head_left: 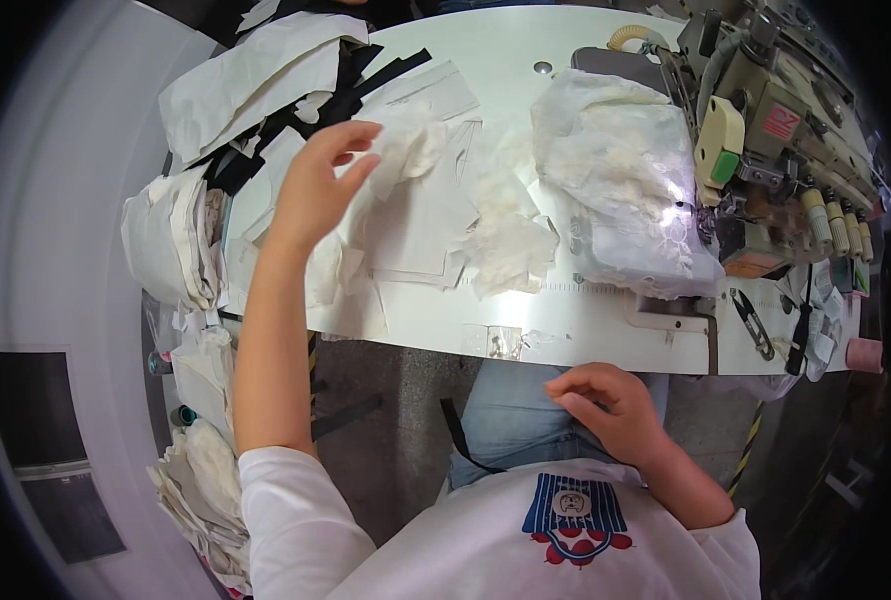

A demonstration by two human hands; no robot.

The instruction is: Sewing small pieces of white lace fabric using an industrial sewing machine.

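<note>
My left hand (328, 178) is raised over the left part of the table, thumb and fingers apart, with nothing seen in it. Close beside its fingertips is a crumpled piece of thin white fabric (421, 152), lying over flat white pattern sheets (418, 235). My right hand (616, 408) hovers above my lap, just off the table's front edge; its fingers are curled together near the thumb and no object shows in them. White lace fabric (616, 150) lies bunched at the sewing machine (766, 140), part of it under the lit needle area.
Loose white scraps (511, 245) lie mid-table. Folded white cloth (256, 85) and black strips (351, 95) cover the back left; stacked white pieces (171, 240) hang at the left edge. Thread snips (753, 325), a black-handled tool (800, 335) and a pink thread spool (864, 354) are front right.
</note>
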